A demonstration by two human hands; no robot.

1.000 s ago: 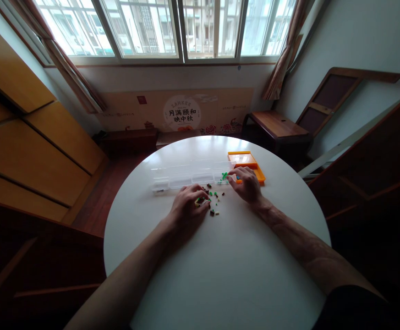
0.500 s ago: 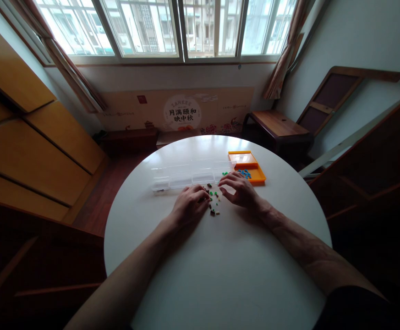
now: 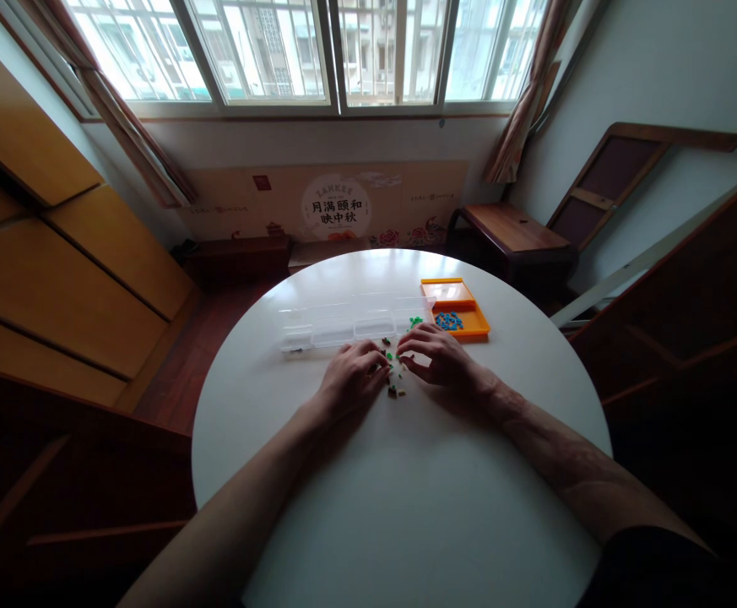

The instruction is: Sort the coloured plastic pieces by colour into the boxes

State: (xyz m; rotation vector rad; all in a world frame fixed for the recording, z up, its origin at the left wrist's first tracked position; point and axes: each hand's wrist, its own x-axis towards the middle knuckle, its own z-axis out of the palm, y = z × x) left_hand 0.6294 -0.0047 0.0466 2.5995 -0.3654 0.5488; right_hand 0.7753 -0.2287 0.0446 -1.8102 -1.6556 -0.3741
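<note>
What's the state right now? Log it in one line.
left hand: by loose pieces on white table | right hand: by same pieces | clear box: green pieces at right end | orange tray: blue pieces inside

1. Left forearm (image 3: 267, 473): bare, extended forward and inward.
2. Left hand (image 3: 355, 371): palm downward, fingers curled toward the thumb.
3. Right forearm (image 3: 551, 443): extended forward, slanting leftward.
4. Right hand (image 3: 437, 355): fingers arched, thumb beneath, tips close, near the left hand.

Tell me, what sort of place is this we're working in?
Probably a room in a home, though I can't be certain: there is a wide window with a tied-back curtain on its right, and a round white table stands in front.
</note>
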